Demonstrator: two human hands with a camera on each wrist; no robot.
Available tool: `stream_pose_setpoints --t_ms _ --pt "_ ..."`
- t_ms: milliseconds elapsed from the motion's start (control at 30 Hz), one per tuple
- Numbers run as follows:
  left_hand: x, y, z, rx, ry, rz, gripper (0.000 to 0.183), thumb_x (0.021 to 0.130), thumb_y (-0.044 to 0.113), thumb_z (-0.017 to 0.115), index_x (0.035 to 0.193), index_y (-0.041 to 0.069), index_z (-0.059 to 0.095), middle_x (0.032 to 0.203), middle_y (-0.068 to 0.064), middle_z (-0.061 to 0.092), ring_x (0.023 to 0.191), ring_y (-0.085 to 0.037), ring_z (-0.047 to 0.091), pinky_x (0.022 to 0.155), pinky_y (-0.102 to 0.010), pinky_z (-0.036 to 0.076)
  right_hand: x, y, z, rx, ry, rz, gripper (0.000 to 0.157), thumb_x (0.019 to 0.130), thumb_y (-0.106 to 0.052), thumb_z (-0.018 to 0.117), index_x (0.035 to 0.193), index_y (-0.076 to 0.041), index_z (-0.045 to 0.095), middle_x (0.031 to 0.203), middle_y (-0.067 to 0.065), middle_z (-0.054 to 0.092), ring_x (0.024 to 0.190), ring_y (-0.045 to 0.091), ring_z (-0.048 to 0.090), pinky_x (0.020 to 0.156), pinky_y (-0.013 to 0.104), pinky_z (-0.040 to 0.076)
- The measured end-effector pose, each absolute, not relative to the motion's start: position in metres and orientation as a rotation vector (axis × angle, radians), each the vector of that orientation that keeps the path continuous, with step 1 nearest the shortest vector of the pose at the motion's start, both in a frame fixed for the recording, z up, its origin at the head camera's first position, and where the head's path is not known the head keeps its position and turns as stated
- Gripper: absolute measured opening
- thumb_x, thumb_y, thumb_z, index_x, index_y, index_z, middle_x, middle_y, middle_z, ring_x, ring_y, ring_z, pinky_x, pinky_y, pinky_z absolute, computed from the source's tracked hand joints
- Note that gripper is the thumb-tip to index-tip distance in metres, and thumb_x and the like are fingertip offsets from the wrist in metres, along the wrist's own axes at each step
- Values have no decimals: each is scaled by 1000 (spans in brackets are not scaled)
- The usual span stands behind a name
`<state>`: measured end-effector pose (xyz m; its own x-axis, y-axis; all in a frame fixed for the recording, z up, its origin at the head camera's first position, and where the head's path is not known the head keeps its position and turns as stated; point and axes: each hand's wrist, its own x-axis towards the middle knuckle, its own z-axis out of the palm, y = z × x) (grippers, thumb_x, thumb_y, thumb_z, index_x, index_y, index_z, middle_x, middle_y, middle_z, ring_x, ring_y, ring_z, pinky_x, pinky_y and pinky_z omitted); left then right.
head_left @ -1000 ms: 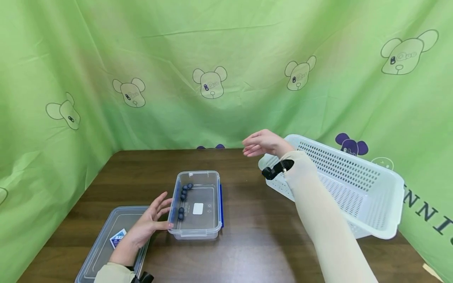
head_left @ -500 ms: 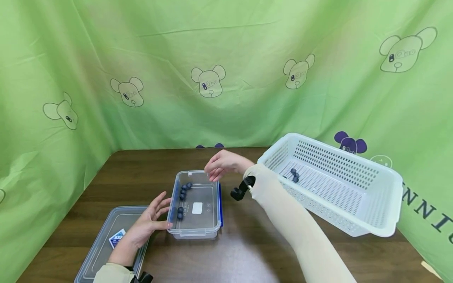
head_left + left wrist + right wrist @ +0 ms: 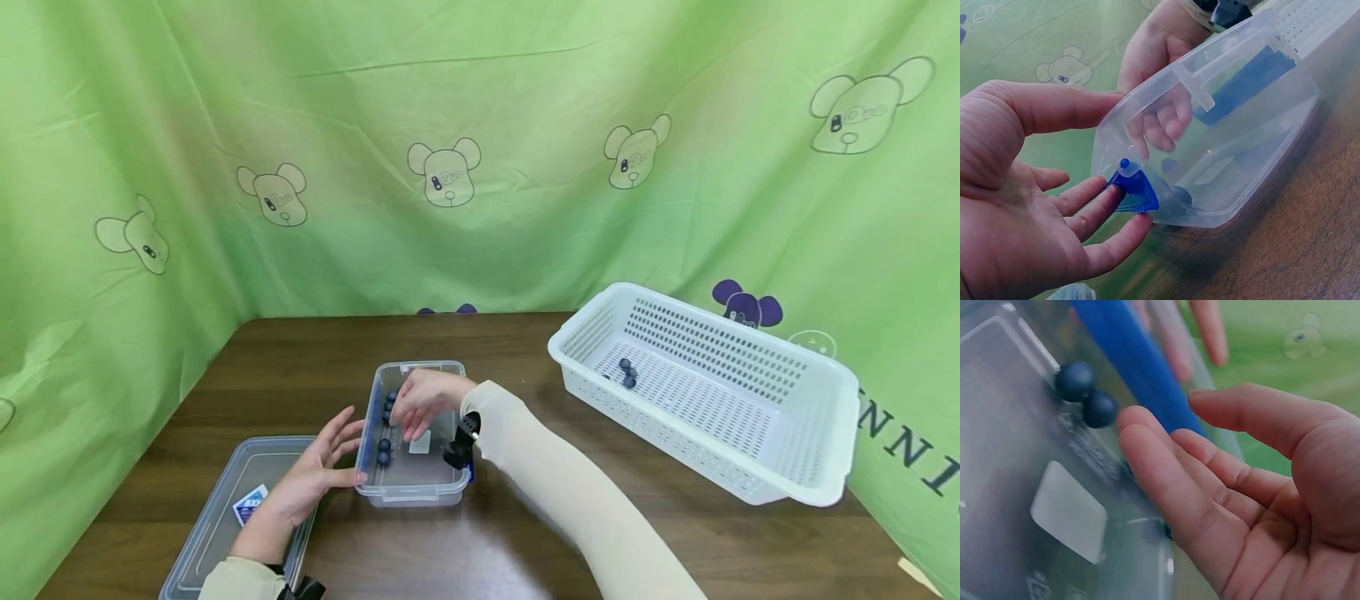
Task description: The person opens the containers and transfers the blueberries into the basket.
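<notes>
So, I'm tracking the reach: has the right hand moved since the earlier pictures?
Yes. In the head view, the right hand moved leftward, away from the white basket, to the clear container.

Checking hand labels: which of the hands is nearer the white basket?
Right. The right hand reaches into the clear container, left of the basket; the left hand is farther off, at the container's outer left side.

A green fabric curtain (image 3: 525, 83) printed with mouse-eared cartoon heads (image 3: 448, 183) surrounds the wood-grain table (image 3: 337, 346) behind and on both sides.
</notes>
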<state>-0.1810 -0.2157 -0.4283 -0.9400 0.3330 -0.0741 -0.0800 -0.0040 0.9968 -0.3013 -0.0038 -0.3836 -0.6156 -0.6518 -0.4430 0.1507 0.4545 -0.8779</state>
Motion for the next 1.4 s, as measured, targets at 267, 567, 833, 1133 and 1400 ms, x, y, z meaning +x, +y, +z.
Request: stream_pose_setpoints --t_ms 267,567,833,1133,1400 --pt "-182 -218 -430 272 1973 2025 100 82 -9 66 158 1 0 158 -28 16 142 -44 19 107 -57 25 -293 -20 -397 -426 1962 -1162 8 87 0 70 83 6 69 71 23 69 55 22 67 57 33 56" --pt "-182 -217 -429 298 1975 2016 100 83 -9 66 157 0 -1 158 -28 16 141 -43 20 105 -51 28 -288 -29 -406 -417 2053 -1123 14 85 -1 72 73 5 68 65 19 68 50 20 64 52 31 55" --pt "-182 -216 -429 304 1981 2018 101 83 -9 67 157 0 -2 158 -29 17 141 -43 22 106 -52 28 -288 -34 -408 -422 2035 -1108 16 85 5 66 69 4 64 62 19 67 48 18 63 51 30 54" --pt "-181 -215 -429 287 2005 2016 102 81 -10 67 157 -1 0 157 -29 19 140 -42 25 106 -52 28 -287 -32 -408 -424 2029 -1118 17 84 6 66 68 3 65 63 18 67 50 18 64 53 29 55" --pt "-181 -215 -430 247 2004 2017 100 81 -10 65 158 1 2 157 -27 19 140 -43 23 107 -56 25 -295 -26 -402 -449 1977 -1179 14 84 5 61 72 4 67 61 15 66 52 18 65 53 28 55"
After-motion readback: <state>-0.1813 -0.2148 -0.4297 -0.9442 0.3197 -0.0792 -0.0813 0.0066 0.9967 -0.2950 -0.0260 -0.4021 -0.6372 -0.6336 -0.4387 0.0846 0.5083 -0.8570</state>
